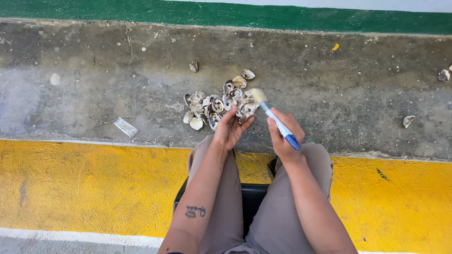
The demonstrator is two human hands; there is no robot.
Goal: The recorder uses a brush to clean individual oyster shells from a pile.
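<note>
Above the knees, near the middle of the view, my left hand (pixel 230 129) curled partly closed around a pale shell (pixel 247 107), fingers cupping its underside. My right hand (pixel 282 134) was closed on a blue-and-white brush (pixel 278 122), bristles touching the shell's far edge. Judged: shell light, stiff, brittle at the rim, likely gritty rather than slick; best held by the thick hinge end. Shell pile (pixel 212 106) lay just beyond on the concrete floor (pixel 94 80).
</note>
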